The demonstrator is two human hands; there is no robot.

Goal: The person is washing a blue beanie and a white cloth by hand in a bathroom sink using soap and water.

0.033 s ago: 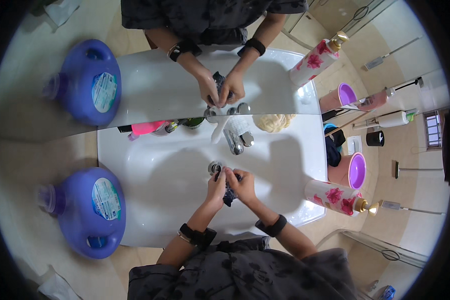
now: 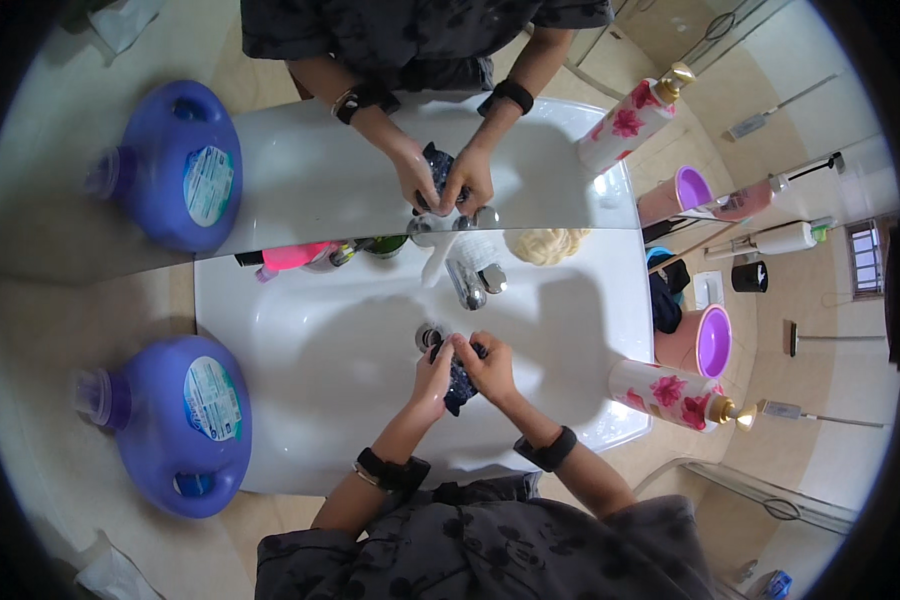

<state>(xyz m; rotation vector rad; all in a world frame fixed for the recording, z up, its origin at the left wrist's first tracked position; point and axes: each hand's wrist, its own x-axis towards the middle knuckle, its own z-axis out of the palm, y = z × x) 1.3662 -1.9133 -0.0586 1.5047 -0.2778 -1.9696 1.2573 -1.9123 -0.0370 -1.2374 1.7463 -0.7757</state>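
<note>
Gripping a crumpled dark navy cloth with pale flecks [image 2: 459,390], the left hand [image 2: 431,380] and right hand [image 2: 491,366] are both closed on it, fingers curled in and nearly meeting at its upper end; a loose, darker end of the cloth hangs out between the wrists, toward six o'clock. The bundle is above the glossy white ceramic basin [image 2: 335,365]; seen from the cloth, a round metal drain [image 2: 429,337] lies near it at eleven o'clock, a shiny chrome faucet [image 2: 470,287] at twelve, and a ruffled cream-coloured bundle [image 2: 547,246] at one; a white pump bottle with pink flowers and a gold top [image 2: 667,392] is at three, by the basin's edge; a large violet-blue plastic jug [image 2: 175,430] is well apart at nine; a black wristband circles each wrist.
</note>
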